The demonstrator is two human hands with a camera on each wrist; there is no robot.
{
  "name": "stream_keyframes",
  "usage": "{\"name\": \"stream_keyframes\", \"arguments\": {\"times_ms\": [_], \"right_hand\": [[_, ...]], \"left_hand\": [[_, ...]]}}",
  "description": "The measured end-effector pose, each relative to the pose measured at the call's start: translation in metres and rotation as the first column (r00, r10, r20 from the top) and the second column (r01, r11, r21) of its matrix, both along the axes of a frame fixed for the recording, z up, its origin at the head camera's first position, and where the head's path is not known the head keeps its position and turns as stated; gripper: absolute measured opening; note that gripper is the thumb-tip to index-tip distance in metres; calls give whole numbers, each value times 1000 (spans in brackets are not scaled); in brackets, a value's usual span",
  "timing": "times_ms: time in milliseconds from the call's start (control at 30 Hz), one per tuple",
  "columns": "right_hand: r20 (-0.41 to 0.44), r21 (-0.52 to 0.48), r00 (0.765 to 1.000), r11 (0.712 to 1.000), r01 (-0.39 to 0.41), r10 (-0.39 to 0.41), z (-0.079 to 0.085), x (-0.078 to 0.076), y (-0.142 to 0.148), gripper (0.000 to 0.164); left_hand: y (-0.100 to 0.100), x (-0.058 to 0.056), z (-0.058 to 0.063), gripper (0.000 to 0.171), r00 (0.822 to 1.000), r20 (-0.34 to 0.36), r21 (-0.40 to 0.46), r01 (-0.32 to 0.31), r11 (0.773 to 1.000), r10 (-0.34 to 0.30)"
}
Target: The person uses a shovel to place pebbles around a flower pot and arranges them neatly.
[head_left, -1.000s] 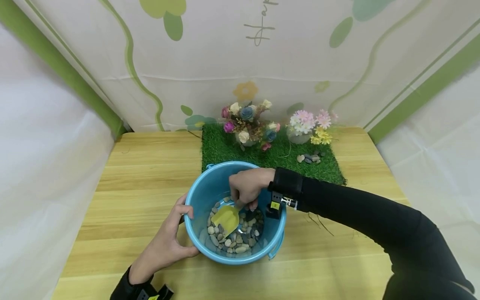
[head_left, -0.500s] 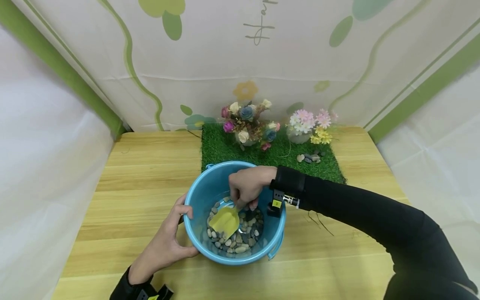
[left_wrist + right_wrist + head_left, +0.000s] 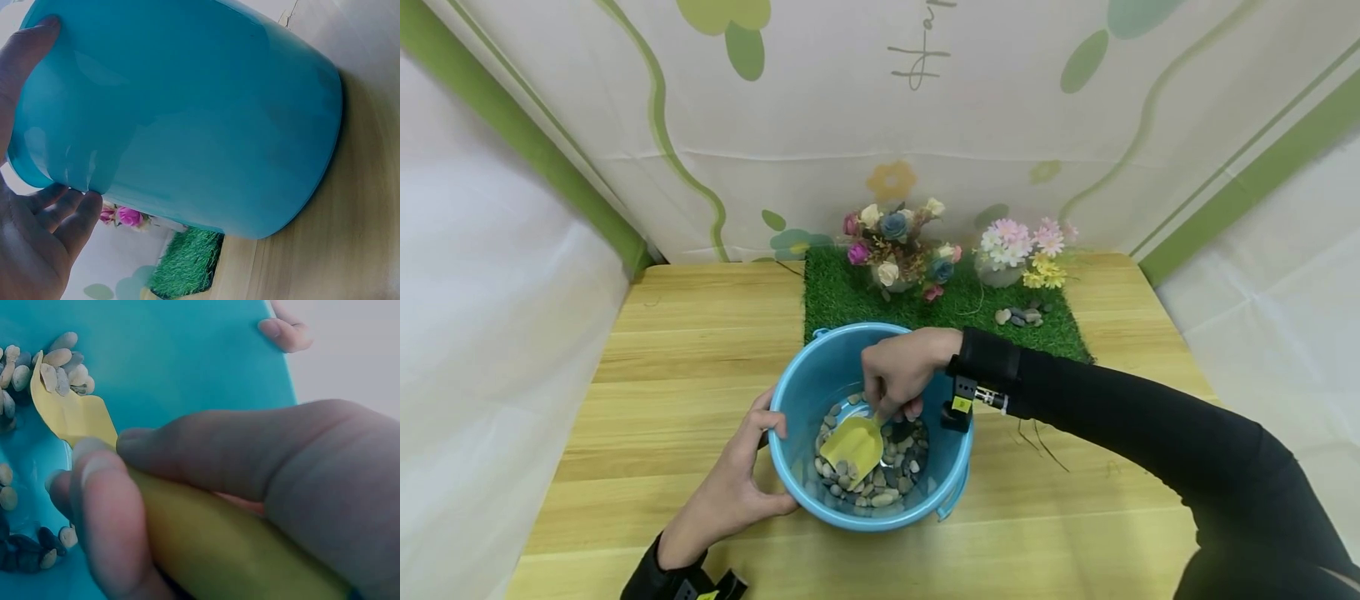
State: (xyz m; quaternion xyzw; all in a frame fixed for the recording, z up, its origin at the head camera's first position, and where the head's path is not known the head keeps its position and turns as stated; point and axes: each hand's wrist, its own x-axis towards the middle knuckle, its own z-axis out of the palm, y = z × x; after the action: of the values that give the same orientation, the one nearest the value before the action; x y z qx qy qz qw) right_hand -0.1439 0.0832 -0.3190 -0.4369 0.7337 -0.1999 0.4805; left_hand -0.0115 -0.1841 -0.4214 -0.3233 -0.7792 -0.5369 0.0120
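Note:
A blue bucket stands on the table with pebbles spread over its bottom. Inside it, my right hand grips the handle of a yellow toy shovel. In the right wrist view, thumb and fingers wrap the shovel's yellow handle, and a few pebbles lie on the front of the scoop. My left hand holds the bucket at its left side, fingertips hooked over the rim and thumb along the outer wall. The left wrist view shows the bucket's outer wall filling most of the picture.
Behind the bucket lies a green grass mat. On it stand a pot of mixed roses and a vase of pink and yellow flowers, with a small pebble pile. The bucket's handle hangs at its right.
The shovel's scoop has pushed in among the pebbles and now carries a few at its front. My right hand and forearm have shifted slightly right. My left hand keeps its place.

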Motion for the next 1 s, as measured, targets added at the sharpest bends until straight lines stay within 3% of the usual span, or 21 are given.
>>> {"name": "stream_keyframes", "arguments": {"times_ms": [267,1000], "right_hand": [[26,-23,999,1000,-22,22,6,-2,3,15],[184,-129,980,990,-54,77,16,-15,21,20]], "left_hand": [[1,0,1,71,1000,-5,1,-2,1000,2],[0,0,1,68,1000,10,-10,-1,1000,1]]}}
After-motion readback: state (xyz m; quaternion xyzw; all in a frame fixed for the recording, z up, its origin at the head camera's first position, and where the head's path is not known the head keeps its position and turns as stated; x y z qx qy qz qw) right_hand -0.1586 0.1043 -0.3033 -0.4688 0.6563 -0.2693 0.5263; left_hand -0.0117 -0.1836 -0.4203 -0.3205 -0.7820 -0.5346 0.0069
